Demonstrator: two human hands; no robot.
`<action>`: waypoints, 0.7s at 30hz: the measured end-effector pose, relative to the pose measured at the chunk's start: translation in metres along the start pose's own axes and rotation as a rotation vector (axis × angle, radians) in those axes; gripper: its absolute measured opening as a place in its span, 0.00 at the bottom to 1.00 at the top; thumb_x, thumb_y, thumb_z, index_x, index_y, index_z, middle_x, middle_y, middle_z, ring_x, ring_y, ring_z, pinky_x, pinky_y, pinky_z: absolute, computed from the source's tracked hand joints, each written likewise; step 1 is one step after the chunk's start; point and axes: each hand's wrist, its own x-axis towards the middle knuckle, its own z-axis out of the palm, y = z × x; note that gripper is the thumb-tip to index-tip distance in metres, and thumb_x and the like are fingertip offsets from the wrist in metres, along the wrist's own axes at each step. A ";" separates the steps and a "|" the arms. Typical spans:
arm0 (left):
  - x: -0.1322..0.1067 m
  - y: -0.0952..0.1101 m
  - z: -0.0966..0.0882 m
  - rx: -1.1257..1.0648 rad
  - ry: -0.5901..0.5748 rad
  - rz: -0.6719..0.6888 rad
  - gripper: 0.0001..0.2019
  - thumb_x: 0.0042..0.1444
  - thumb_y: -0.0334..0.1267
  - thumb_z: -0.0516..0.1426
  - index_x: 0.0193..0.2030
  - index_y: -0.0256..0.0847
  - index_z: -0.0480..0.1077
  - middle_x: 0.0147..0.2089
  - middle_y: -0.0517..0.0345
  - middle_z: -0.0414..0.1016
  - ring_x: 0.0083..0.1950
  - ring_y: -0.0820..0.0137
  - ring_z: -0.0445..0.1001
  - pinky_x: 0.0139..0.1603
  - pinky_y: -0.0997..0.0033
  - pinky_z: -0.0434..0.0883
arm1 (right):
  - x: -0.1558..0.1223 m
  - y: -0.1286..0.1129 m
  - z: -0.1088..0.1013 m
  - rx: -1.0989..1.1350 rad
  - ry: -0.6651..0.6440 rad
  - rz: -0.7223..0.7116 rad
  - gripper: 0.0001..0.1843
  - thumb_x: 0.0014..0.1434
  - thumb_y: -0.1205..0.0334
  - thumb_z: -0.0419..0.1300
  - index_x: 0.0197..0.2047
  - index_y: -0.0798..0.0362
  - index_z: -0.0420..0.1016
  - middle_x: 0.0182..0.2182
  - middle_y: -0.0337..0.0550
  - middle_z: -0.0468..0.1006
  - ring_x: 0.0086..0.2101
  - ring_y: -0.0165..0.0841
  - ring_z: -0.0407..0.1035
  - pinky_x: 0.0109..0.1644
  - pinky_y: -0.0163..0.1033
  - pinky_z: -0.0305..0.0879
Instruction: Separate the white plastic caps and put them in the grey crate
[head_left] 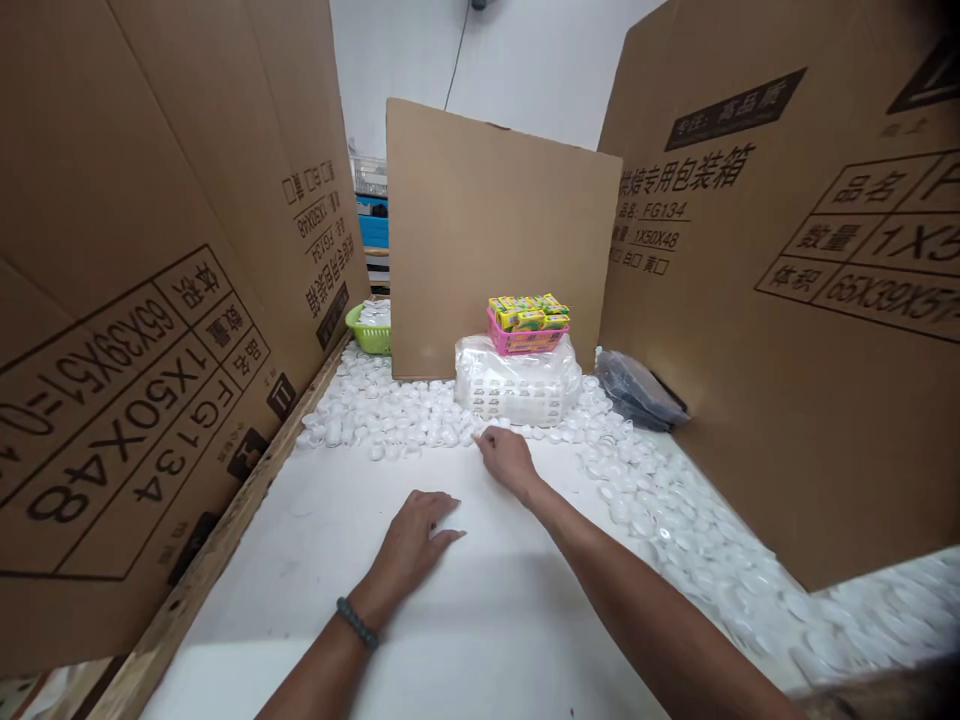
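Note:
My left hand (418,537) hovers over or rests on the white tabletop (315,560), thumb and fingers apart, with nothing between them. A dark beaded bracelet (357,624) circles that wrist. Farther forward, my right hand (507,461) has its fingers pinched together at the edge of a spread of small white glossy oval pieces (427,415). Whatever the fingertips pinch is too small or hidden to make out. Just beyond that hand sits a clear plastic-wrapped bundle (517,385) with rows of small printed labels. On top of it stands a pink basket (525,342) filled with yellow-green packets (529,312).
Tall cardboard sheets wall in the left (187,250), back (495,230) and right (750,250) sides. A green basket (371,335) of white pieces stands at back left. Dark plastic-wrapped items (637,388) lie at right. More white pieces (697,550) spread along the right side.

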 end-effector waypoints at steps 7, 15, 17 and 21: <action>0.002 -0.009 0.008 0.054 0.029 0.044 0.12 0.56 0.38 0.55 0.46 0.40 0.72 0.48 0.52 0.72 0.49 0.63 0.65 0.50 0.63 0.65 | 0.053 -0.011 0.033 -0.095 -0.019 -0.001 0.07 0.57 0.65 0.54 0.32 0.56 0.73 0.38 0.49 0.73 0.37 0.34 0.65 0.36 0.34 0.56; -0.003 -0.011 0.002 0.061 0.047 -0.072 0.14 0.51 0.40 0.59 0.45 0.41 0.72 0.44 0.51 0.71 0.46 0.61 0.65 0.46 0.62 0.66 | -0.024 0.010 0.023 -0.050 -0.111 -0.307 0.17 0.55 0.72 0.54 0.49 0.51 0.68 0.35 0.41 0.73 0.40 0.33 0.62 0.42 0.36 0.58; -0.005 -0.010 0.003 0.047 0.044 -0.071 0.14 0.52 0.38 0.59 0.46 0.41 0.71 0.44 0.52 0.72 0.46 0.61 0.66 0.47 0.62 0.65 | -0.044 0.017 0.016 -0.001 -0.057 -0.298 0.17 0.55 0.72 0.53 0.48 0.51 0.68 0.35 0.42 0.72 0.41 0.34 0.61 0.42 0.37 0.60; -0.008 -0.007 0.006 0.011 0.051 -0.111 0.17 0.52 0.37 0.58 0.50 0.40 0.68 0.42 0.53 0.72 0.46 0.62 0.67 0.47 0.63 0.66 | -0.067 0.019 0.013 0.063 0.010 -0.328 0.15 0.55 0.71 0.52 0.47 0.52 0.68 0.36 0.44 0.73 0.44 0.38 0.59 0.42 0.39 0.62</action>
